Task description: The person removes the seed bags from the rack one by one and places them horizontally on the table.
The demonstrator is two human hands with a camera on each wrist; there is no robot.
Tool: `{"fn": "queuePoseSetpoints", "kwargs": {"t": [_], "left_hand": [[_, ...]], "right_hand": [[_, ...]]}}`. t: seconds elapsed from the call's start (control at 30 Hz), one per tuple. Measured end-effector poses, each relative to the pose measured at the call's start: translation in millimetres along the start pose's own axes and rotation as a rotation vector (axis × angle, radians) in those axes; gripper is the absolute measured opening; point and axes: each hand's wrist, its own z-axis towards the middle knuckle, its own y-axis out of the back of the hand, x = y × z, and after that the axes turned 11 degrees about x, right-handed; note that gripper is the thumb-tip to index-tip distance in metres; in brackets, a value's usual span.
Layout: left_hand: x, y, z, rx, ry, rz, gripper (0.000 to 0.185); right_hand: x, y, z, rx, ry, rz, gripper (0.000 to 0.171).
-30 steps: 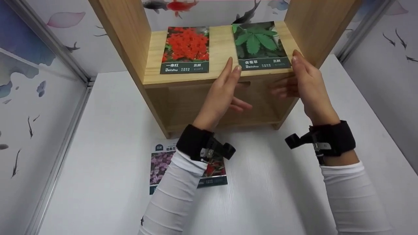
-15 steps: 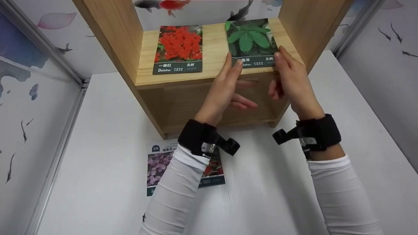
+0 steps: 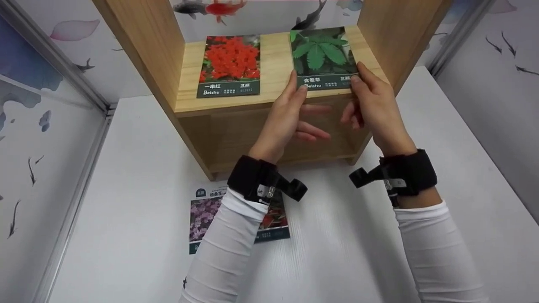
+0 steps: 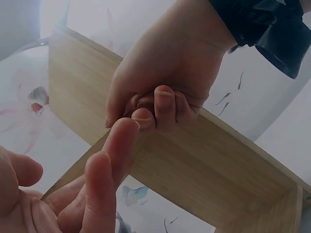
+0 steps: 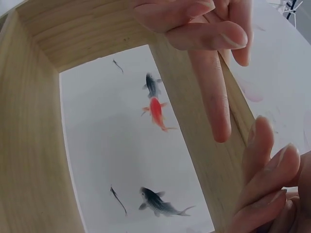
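Note:
A flat seed packet with a green-leaf picture (image 3: 320, 54) lies on the right part of the wooden shelf (image 3: 276, 67). My left hand (image 3: 282, 118) touches its lower left corner with thumb and forefinger, the other fingers stretched out below the shelf edge. At the lower right corner, my right hand (image 3: 379, 107) rests thumb and forefinger on the packet's edge. Its other fingers bend loosely under the board. To the left lies a seed packet with red flowers (image 3: 231, 63), touched by neither hand. Both hands also show in the wrist views; the packets do not.
The wooden rack has upright side panels (image 3: 139, 54) and a lower compartment (image 3: 240, 134). On the white table (image 3: 337, 235), a purple-flower packet (image 3: 204, 219) and a packet with red on it (image 3: 276, 221) lie partly beneath my left forearm. Fish-patterned walls (image 3: 63, 109) surround the table.
The right hand has moved left, onto the green-leaf packet's corner. That packet's lower edge has shifted slightly left. The left hand's fingers have come up against its other corner. The head view has shifted a little.

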Motion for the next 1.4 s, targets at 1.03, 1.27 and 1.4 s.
{"fn": "queuePoseSetpoints", "kwargs": {"t": [1.03,1.27,1.4], "left_hand": [[10.8,-1.1,-27.4,-0.107,-0.146,0.021,0.053],[15.1,-0.2,-39.7,-0.081,-0.162,0.020,0.055],[17.0,1.6,-48.9,-0.036,-0.158,0.041,0.059]], "right_hand": [[-4.3,-9.9,-45.9,0.132,0.114,0.314,0.058],[-5.7,-11.1,-57.7,0.204,0.091,0.326,0.061],[-5.6,-9.6,-66.5,0.258,0.068,0.301,0.061]]}}
